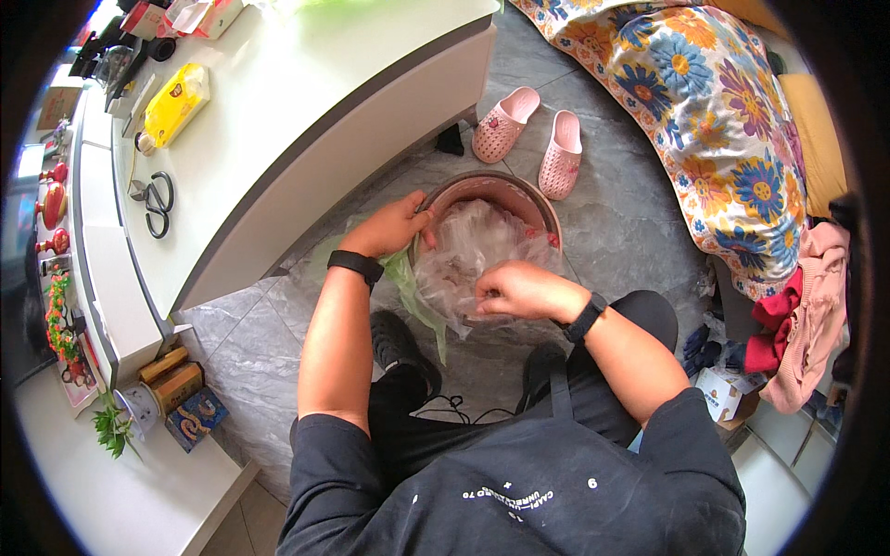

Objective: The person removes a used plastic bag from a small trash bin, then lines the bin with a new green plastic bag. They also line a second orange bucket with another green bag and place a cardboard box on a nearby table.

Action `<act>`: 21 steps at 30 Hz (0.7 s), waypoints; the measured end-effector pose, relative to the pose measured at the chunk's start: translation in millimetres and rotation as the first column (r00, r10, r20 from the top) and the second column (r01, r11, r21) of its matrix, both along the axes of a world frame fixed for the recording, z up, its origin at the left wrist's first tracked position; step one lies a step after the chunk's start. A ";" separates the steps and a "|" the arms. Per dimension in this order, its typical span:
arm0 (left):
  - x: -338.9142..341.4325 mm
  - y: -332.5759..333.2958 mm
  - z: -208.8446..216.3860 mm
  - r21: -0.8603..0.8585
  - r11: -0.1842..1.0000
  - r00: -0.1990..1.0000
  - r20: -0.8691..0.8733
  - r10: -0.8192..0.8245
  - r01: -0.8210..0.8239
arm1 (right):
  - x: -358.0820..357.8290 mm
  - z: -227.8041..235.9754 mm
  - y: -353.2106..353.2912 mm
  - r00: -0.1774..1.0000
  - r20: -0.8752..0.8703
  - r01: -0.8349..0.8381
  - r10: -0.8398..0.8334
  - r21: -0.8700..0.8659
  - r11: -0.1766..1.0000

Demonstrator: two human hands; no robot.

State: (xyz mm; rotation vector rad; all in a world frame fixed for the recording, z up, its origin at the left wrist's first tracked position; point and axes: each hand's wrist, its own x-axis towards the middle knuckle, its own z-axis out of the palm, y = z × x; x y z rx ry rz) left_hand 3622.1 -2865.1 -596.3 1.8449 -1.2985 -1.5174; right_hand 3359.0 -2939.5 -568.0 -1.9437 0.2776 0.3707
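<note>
A round brownish-pink bin (468, 191) stands on the floor between my feet. Crumpled clear plastic bag (487, 232) fills it and spills over its near side. My left hand (389, 225) grips the bin's left rim, thumb toward the inside. My right hand (521, 290) is over the near side, fingers curled and pinched at the clear plastic; its fingertips are partly hidden. Thin light-green plastic (414, 301) hangs outside the bin at the left and near side. Small red bits show at the inner right wall.
Pink clogs (561, 156) sit just beyond the bin. A white table (269, 102) on the left holds black-handled scissors (158, 206) and a yellow packet (176, 105). At right are a floral cover (714, 120) and a pink garment (816, 306). Boxes (181, 385) stand lower left.
</note>
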 end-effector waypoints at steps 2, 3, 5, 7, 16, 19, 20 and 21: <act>0.8 0.1 3.5 -0.034 0.999 1.000 -0.001 0.012 -0.012 | -1.6 4.4 -0.8 0.994 0.107 0.027 -0.022 -0.046 0.999; 1.1 0.3 4.7 -0.049 0.999 1.000 -0.012 0.018 -0.018 | -2.7 7.0 0.2 0.993 0.120 0.024 -0.015 -0.071 0.997; 1.7 0.8 5.4 -0.048 0.999 1.000 0.015 0.004 -0.003 | -4.7 13.7 2.4 0.983 0.158 0.103 -0.091 -0.068 0.992; 1.6 1.3 4.6 -0.026 0.999 0.996 0.082 -0.029 0.031 | -5.8 22.5 4.7 0.943 0.221 0.253 -0.247 0.004 0.968; -1.6 4.3 -5.6 -0.193 0.977 0.957 0.288 -0.034 0.093 | -13.0 93.1 13.9 0.492 0.239 0.483 -0.837 0.725 0.491; 0.9 5.4 -7.3 -0.226 0.974 0.983 0.180 0.020 0.021 | -42.6 129.7 -5.0 0.403 0.349 0.703 -0.846 0.473 0.531; 2.1 6.1 -7.5 -0.214 0.977 0.985 0.168 0.026 0.011 | -57.5 139.7 -15.3 0.395 0.439 0.801 -0.807 0.264 0.536; 4.7 6.8 -7.2 -0.204 0.979 0.989 0.143 0.029 0.001 | -74.4 147.8 -26.4 0.387 0.509 0.855 -0.769 0.114 0.505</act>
